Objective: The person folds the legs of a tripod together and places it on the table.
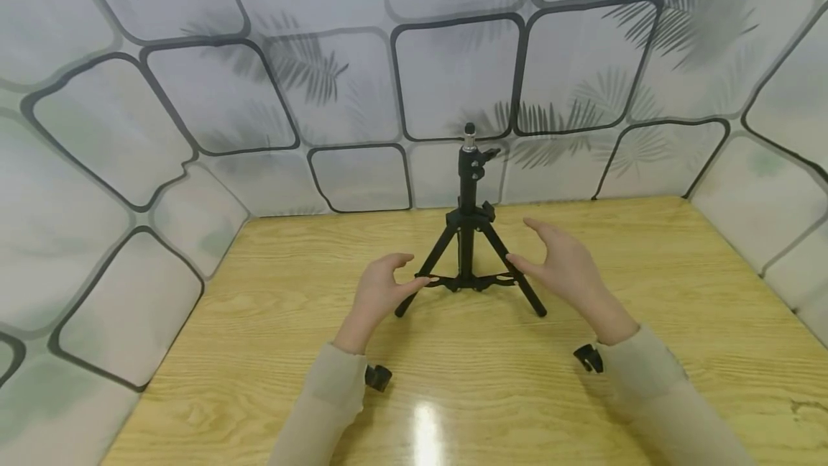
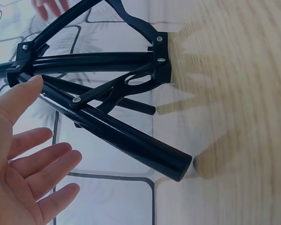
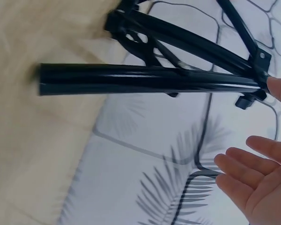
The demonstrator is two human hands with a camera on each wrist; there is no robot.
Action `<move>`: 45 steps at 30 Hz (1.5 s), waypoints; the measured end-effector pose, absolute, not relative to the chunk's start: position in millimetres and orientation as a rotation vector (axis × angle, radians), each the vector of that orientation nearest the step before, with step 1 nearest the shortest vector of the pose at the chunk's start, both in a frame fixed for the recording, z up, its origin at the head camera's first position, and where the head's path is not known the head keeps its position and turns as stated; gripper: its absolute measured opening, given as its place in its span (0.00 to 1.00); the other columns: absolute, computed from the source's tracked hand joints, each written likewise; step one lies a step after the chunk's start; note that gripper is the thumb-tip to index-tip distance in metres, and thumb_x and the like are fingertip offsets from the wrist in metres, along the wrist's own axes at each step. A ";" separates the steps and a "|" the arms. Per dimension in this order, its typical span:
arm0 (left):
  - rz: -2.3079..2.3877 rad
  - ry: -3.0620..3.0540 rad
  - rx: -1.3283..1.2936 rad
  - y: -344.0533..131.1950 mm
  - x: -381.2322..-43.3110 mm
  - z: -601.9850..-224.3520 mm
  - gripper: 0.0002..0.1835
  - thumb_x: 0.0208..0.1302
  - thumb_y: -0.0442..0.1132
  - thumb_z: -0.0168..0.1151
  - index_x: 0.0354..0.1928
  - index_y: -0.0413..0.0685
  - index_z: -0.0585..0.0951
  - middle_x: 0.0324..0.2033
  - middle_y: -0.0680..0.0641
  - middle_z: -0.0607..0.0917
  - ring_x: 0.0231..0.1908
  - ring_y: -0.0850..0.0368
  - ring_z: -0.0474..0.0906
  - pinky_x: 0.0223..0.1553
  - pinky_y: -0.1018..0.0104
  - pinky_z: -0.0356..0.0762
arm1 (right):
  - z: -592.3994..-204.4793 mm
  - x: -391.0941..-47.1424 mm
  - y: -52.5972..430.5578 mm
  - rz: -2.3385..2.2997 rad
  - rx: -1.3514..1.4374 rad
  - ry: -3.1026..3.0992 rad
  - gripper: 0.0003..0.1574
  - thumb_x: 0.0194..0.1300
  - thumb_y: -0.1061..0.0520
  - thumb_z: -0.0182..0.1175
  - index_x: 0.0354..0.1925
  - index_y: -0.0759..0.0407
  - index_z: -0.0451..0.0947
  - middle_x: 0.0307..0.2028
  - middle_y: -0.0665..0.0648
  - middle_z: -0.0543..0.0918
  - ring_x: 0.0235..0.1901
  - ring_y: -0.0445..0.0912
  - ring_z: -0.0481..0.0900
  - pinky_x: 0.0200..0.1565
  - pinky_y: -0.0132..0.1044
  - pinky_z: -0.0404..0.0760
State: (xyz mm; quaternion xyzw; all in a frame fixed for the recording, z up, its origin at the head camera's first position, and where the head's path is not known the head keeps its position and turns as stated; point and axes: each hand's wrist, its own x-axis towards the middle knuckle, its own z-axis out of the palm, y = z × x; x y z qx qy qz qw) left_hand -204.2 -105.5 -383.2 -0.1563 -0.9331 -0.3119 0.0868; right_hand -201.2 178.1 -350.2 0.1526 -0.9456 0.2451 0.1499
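Note:
A small black tripod (image 1: 466,196) stands upright on the wooden table (image 1: 310,322), its legs spread and its centre column topped by a metal stud. On its left side is my left hand (image 1: 375,297), thumb over the left leg and fingers loosely bent. My right hand (image 1: 569,265) is held beside the right leg, with its thumb toward that leg. In the left wrist view the thumb overlaps the upper part of a leg (image 2: 131,136); contact cannot be told. The right wrist view shows relaxed fingers apart from the tripod, the thumb at the leg's upper end.
Behind the table and along both sides hangs pale cloth (image 1: 349,99) with dark rounded outlines and leaf prints. A black clip-like piece (image 1: 378,377) shows at the left cuff, another (image 1: 589,358) at the right cuff.

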 end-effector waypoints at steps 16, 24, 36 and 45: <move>-1.258 -2.839 -0.441 -111.7 -209.1 -393.7 0.20 0.52 0.40 0.65 0.46 0.36 0.77 0.42 0.41 0.80 0.43 0.48 0.76 0.41 0.58 0.75 | -279.3 -212.8 159.1 0.972 0.625 -2.229 0.28 0.48 0.61 0.67 0.49 0.69 0.73 0.45 0.65 0.78 0.46 0.55 0.75 0.48 0.46 0.72; -1.254 -2.859 -0.468 -112.7 -214.0 -405.0 0.12 0.51 0.35 0.65 0.39 0.37 0.80 0.33 0.45 0.82 0.36 0.51 0.78 0.37 0.61 0.76 | -245.1 -223.2 141.4 1.131 0.561 -2.308 0.27 0.55 0.51 0.63 0.52 0.61 0.72 0.48 0.57 0.77 0.49 0.47 0.73 0.50 0.37 0.71; -1.245 -2.865 -0.476 -109.6 -214.8 -407.1 0.10 0.50 0.33 0.66 0.35 0.36 0.80 0.30 0.45 0.82 0.30 0.55 0.78 0.29 0.67 0.76 | -233.5 -249.6 124.3 1.301 0.521 -2.424 0.21 0.55 0.51 0.62 0.46 0.60 0.76 0.44 0.54 0.79 0.42 0.43 0.75 0.44 0.36 0.73; -1.235 -2.812 -0.436 -103.1 -216.0 -408.0 0.08 0.51 0.33 0.65 0.34 0.36 0.81 0.28 0.45 0.82 0.27 0.57 0.77 0.24 0.70 0.75 | -231.3 -254.3 121.0 1.170 0.512 -2.439 0.15 0.55 0.55 0.62 0.40 0.63 0.77 0.38 0.57 0.81 0.36 0.46 0.77 0.38 0.38 0.75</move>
